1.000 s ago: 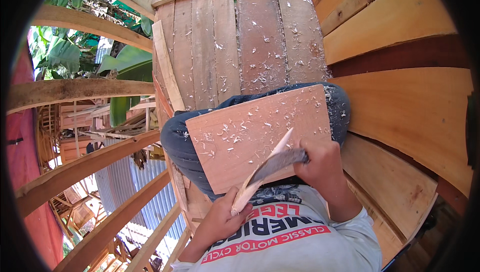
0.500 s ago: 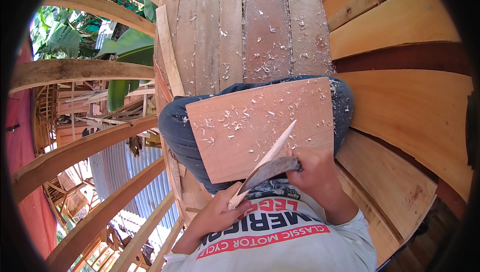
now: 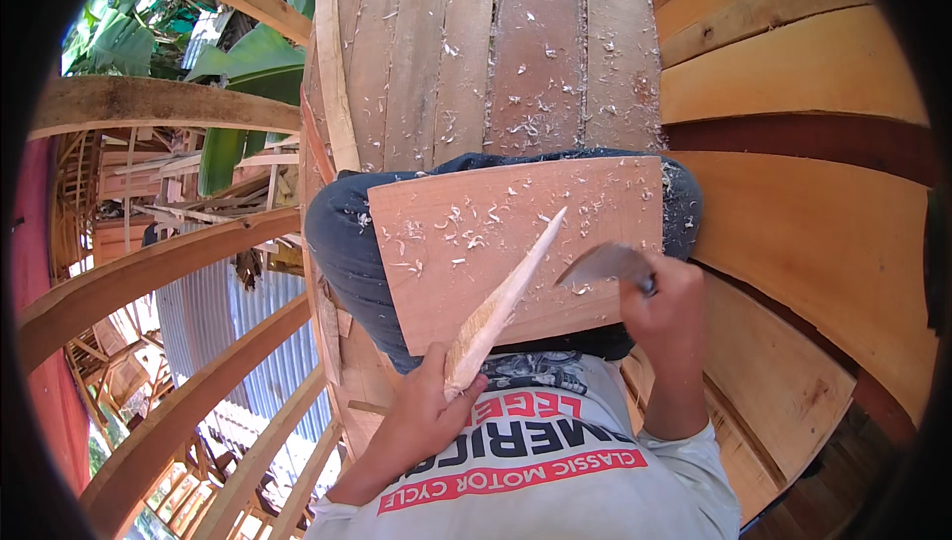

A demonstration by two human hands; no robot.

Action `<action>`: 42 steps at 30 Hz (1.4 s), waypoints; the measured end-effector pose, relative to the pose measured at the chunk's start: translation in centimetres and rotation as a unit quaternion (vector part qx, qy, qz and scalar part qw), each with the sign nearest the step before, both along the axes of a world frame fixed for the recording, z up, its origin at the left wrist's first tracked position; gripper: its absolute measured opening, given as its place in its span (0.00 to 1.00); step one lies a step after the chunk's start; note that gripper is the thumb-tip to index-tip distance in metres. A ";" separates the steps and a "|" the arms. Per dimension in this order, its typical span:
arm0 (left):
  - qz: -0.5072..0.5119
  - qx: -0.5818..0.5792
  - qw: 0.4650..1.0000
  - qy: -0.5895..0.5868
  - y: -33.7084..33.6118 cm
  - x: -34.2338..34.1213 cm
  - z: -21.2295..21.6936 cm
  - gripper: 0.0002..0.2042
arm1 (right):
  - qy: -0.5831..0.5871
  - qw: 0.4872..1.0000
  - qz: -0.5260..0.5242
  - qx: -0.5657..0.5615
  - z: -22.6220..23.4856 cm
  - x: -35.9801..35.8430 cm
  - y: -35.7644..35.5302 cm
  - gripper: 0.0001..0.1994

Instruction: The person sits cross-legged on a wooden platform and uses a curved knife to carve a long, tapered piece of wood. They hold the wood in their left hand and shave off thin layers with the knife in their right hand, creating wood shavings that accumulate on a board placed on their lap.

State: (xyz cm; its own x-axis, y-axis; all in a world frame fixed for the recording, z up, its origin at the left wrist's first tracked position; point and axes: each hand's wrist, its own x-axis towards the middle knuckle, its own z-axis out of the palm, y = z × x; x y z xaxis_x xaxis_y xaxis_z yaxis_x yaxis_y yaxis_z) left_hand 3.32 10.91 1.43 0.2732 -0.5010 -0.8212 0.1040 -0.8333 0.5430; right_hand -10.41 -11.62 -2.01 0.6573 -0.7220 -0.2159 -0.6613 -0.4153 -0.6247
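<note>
My left hand (image 3: 433, 409) is closed round the thick lower end of a pale, whittled wooden stick (image 3: 501, 307). Its sharp point leans up and to the right over a flat board (image 3: 426, 287) lying across my lap. In my right hand (image 3: 666, 304) is a knife with a broad curved blade (image 3: 607, 263), its handle mostly hidden by my fingers. The blade points left, above the board and apart from the stick. Curled wood shavings (image 3: 476, 228) are scattered over the board.
My crossed legs (image 3: 347, 252) support the board on a plank floor (image 3: 471, 64) strewn with shavings. Curved wooden slats (image 3: 178, 252) form an open railing on the left. Wide wooden boards (image 3: 793, 223) line the right side. A loose wooden strip (image 3: 335, 84) lies along the floor's left edge.
The knife has come off the stick, moving up and right with my right hand. The stick has turned slightly, showing more of its cut face, and its tip has shifted left and up.
</note>
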 end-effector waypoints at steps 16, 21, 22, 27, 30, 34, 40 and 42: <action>-0.121 -0.080 0.952 -0.269 2.4 0.0 -2.2 0.21 | 0.110 0.991 -0.007 -0.076 -0.8 2.9 -1.1 0.09; -0.148 -0.091 0.940 -0.295 2.3 1.9 -1.2 0.21 | 0.099 0.990 0.068 -0.069 0.1 3.9 1.6 0.09; -0.147 -0.085 0.944 -0.284 2.4 2.1 -1.1 0.21 | 0.143 0.987 0.015 -0.070 -0.8 4.2 0.4 0.09; -0.176 -0.086 0.940 -0.278 1.8 2.5 -0.2 0.21 | 0.058 0.983 0.171 -0.033 0.8 3.3 3.2 0.12; -0.148 -0.082 0.946 -0.275 1.6 3.1 -0.1 0.21 | 0.115 0.990 0.029 -0.080 -1.4 3.3 0.6 0.10; -0.140 -0.073 0.958 -0.237 1.0 3.0 -0.6 0.20 | 0.074 0.997 -0.002 -0.007 1.0 3.0 0.5 0.09; -0.106 -0.063 0.981 -0.147 -0.5 2.6 -0.5 0.20 | 0.125 0.991 0.012 -0.037 -1.0 3.1 -0.7 0.07; -0.093 -0.066 0.986 -0.119 -0.7 2.4 -0.9 0.20 | 0.124 0.992 -0.032 0.015 0.4 3.0 -0.8 0.07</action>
State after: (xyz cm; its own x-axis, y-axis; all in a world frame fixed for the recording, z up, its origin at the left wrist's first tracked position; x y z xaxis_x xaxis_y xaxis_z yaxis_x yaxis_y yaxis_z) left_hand 5.73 10.23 0.49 0.3436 -0.6594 -0.6686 -0.1872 -0.7458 0.6394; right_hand -7.43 -12.38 -1.60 0.5345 -0.7513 -0.3870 -0.8204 -0.3512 -0.4513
